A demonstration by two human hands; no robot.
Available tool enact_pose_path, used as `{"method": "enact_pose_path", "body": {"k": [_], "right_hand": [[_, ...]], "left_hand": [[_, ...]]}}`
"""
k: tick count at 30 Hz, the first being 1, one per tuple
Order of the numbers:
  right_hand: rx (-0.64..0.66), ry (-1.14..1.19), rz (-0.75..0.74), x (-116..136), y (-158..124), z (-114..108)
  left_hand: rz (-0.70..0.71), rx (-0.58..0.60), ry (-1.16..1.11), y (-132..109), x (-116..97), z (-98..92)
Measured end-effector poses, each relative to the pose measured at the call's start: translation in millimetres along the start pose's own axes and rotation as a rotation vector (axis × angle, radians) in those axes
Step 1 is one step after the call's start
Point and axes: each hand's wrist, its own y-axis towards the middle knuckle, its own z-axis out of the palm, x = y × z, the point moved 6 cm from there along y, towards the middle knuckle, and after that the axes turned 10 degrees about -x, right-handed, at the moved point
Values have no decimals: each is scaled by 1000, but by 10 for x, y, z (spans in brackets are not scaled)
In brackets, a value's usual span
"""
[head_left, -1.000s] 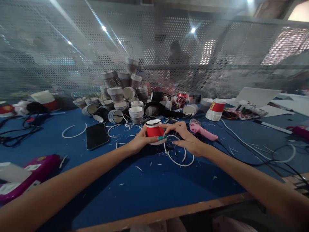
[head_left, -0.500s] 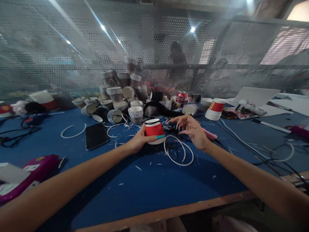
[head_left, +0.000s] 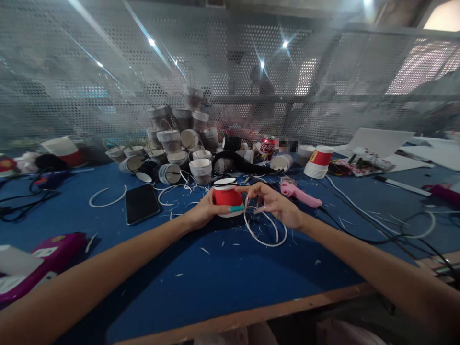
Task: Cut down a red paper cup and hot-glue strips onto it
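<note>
My left hand [head_left: 204, 211] is closed round a red paper cup [head_left: 227, 195] that stands bottom up, with a dark line near its white top. Turquoise covers the thumb tip lying along the cup's lower edge. Close on the cup's right side is my right hand [head_left: 278, 205], fingers apart and bent, the index fingertip at the red wall; whether it touches, I cannot tell. Below those fingers lies a loop of white cord [head_left: 268, 243]. A pink hot glue gun [head_left: 301, 193] with a black cable rests on the table just behind my right hand.
Wrapped paper cups [head_left: 168, 141] are piled behind the red cup. A black phone [head_left: 142, 203] lies left, beyond a purple device [head_left: 46, 258]. Stacked cups [head_left: 318, 163] and a soda can [head_left: 268, 147] stand at the back. White scraps litter the blue table [head_left: 230, 273].
My right hand has moved left and slightly down, bringing its fingers to the cup's side and uncovering the pink glue gun. My left hand keeps its hold on the cup.
</note>
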Motion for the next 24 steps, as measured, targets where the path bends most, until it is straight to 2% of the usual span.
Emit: {"method": "enact_pose_path", "body": {"k": [6,13,24], "right_hand": [[-16,211,-1,-30,36,-62],[-56,126,-34,-34,63,-126],[-110,152,-36,-54,89,-205]], "left_hand": [[-52,73,-13,-16,32,4],[-73,93,-29,-33,42,0],[-111,115,-119,-27,-10,51]]}}
